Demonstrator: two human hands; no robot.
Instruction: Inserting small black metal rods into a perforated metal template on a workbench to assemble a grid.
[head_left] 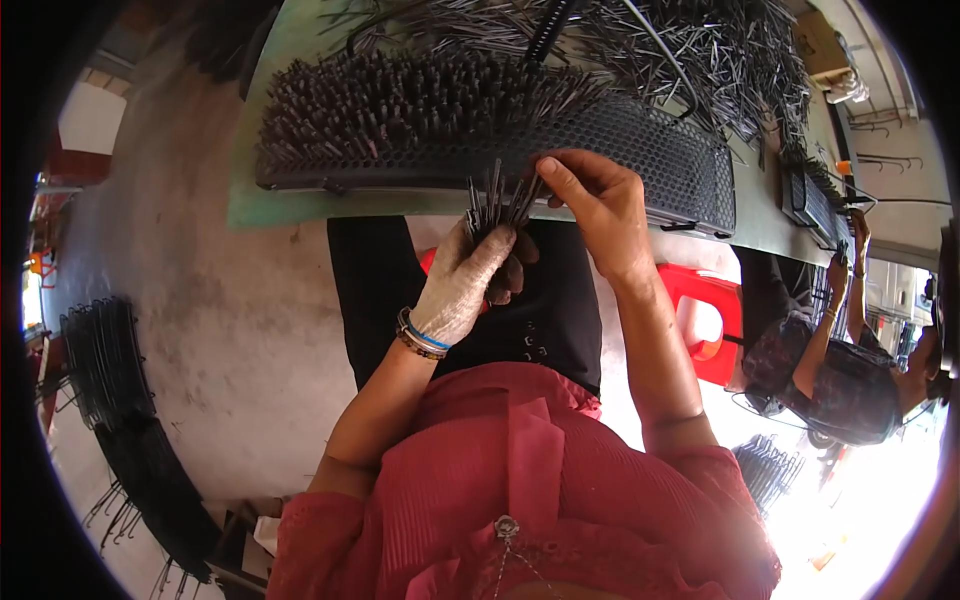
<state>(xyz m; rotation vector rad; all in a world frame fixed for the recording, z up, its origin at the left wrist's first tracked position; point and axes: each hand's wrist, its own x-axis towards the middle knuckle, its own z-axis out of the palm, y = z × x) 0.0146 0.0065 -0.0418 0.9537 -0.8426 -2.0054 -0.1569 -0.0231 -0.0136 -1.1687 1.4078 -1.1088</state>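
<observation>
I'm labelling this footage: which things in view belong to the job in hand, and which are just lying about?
Apparently in the job:
thin dark rods, held in the gloved left hand
bare right hand, at their tips
perforated rack, partly filled with upright rods
loose rods on the table

Probably lying about:
red stool at right
cardboard box
hooked black pieces at left

1. Your pale-gloved left hand [466,280] covers the lower ends of the thin, dark, metallic strips [491,200].
2. Whether your bare right hand's fingers [563,181] pinch one is too small to tell.
3. The top edge cuts off the tangled dark strip heap [690,60] on your green desk [275,209].
</observation>
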